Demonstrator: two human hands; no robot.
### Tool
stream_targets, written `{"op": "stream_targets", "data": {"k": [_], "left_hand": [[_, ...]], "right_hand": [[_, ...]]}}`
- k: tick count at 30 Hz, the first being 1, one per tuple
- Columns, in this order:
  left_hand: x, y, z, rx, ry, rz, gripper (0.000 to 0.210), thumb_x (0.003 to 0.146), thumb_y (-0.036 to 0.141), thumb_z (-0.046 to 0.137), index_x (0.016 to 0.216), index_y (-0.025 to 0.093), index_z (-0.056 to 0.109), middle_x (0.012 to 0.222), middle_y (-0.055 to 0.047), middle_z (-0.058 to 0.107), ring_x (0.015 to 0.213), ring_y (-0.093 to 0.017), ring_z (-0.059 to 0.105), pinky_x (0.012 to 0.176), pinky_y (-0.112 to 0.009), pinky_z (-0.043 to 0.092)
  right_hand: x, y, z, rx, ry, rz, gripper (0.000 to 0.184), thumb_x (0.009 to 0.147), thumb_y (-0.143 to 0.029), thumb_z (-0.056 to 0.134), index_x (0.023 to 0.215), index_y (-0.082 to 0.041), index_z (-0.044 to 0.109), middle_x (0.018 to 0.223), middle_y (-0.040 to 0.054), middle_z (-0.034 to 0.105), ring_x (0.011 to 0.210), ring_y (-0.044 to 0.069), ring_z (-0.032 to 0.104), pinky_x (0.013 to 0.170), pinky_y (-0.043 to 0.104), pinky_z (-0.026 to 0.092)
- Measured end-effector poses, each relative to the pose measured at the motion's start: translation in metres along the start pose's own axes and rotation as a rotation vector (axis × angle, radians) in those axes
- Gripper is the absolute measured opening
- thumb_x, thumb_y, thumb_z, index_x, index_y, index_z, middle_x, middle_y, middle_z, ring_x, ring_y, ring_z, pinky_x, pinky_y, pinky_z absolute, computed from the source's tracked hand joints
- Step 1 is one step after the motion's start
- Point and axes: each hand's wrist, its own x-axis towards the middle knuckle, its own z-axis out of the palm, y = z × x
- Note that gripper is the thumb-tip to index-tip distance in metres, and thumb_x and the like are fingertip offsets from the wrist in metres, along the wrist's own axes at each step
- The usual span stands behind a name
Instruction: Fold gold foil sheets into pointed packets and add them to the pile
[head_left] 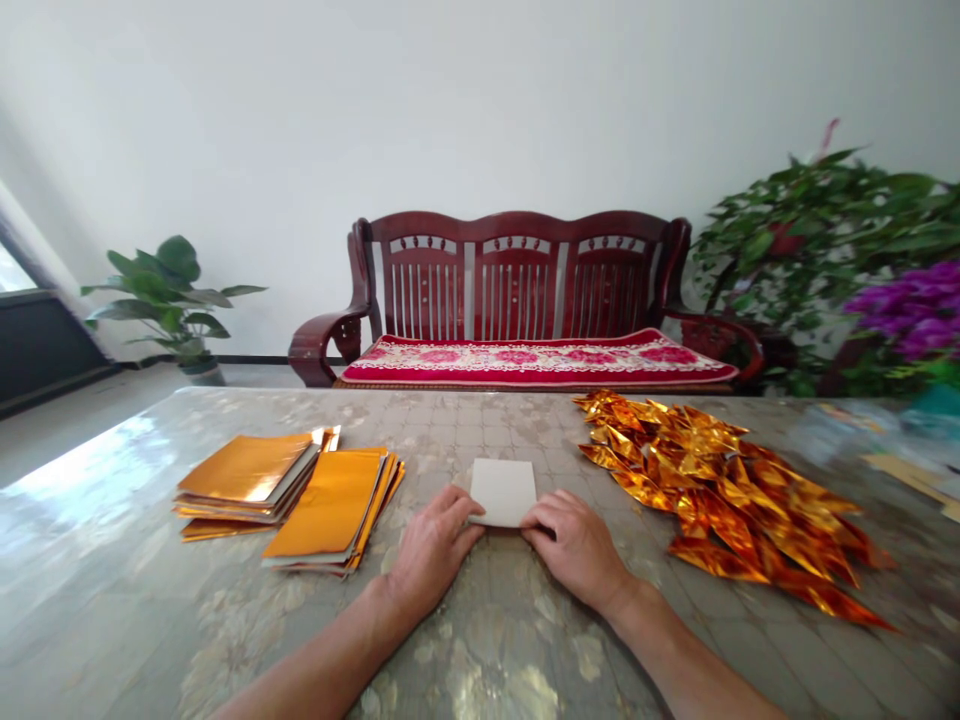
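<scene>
A small pale sheet of paper (503,490) lies in front of me at the middle of the table, its near edge slightly raised. My left hand (442,530) pinches the near left corner between thumb and fingers. At the near right corner, my right hand (574,540) grips the same sheet with curled fingers. Left of my hands are two stacks of gold foil paper, a front stack (328,505) and a back stack (244,470). A heap of folded gold foil pieces (697,480) spreads to the right of my right hand.
The table (495,640) has a patterned, shiny cover. Clear plastic wrapping (840,435) lies at its right end. Behind it stands a dark red wooden bench (517,285) with a red patterned cushion (540,360). Potted plants (169,300) flank the bench.
</scene>
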Motion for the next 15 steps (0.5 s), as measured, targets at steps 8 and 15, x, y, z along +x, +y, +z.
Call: {"op": "stream_targets", "data": {"k": [8, 15], "left_hand": [[0.0028, 0.0007, 0.0001, 0.081, -0.084, 0.01, 0.017, 0.095, 0.026, 0.053, 0.086, 0.023, 0.068, 0.089, -0.001, 0.065, 0.089, -0.017, 0.061, 0.079, -0.025, 0.044], [0.0036, 0.0061, -0.0042, 0.179, -0.117, 0.001, 0.027, 0.099, 0.03, 0.047, 0.083, 0.021, 0.067, 0.085, -0.002, 0.065, 0.087, -0.018, 0.061, 0.077, -0.026, 0.043]], "right_hand": [[-0.0025, -0.0039, -0.0025, -0.001, -0.009, 0.001, 0.008, 0.084, -0.019, 0.067, 0.084, -0.025, 0.071, 0.084, 0.0009, 0.071, 0.085, 0.02, 0.059, 0.075, 0.03, 0.043], [-0.0038, -0.0025, -0.002, -0.008, 0.014, 0.067, 0.014, 0.092, -0.024, 0.058, 0.082, -0.024, 0.068, 0.08, 0.0012, 0.067, 0.081, 0.018, 0.059, 0.072, 0.028, 0.041]]}}
